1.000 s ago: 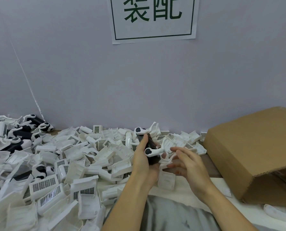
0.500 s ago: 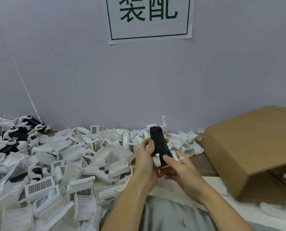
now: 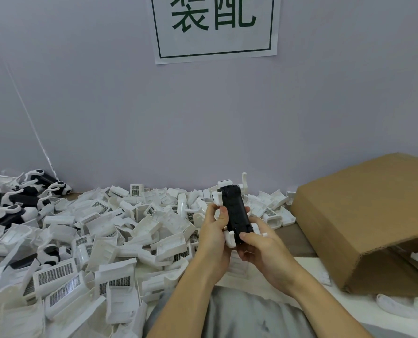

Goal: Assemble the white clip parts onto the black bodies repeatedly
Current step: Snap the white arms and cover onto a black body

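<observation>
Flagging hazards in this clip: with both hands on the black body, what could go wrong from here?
1. The left hand and right hand hold only the black body's lower half; it may slip while a clip is pressed on.
2. A dropped white clip could be lost in the white parts pile.

A black body point(image 3: 234, 213), long and narrow, stands nearly upright above the table, its top leaning slightly away; white clip parts point(image 3: 218, 196) sit at its upper corners and another white clip point(image 3: 230, 238) juts from its lower left end; a heap of loose white parts point(image 3: 110, 230) covers the table to the left; finished black-and-white units point(image 3: 25, 198) lie at the far left by the wall.
</observation>
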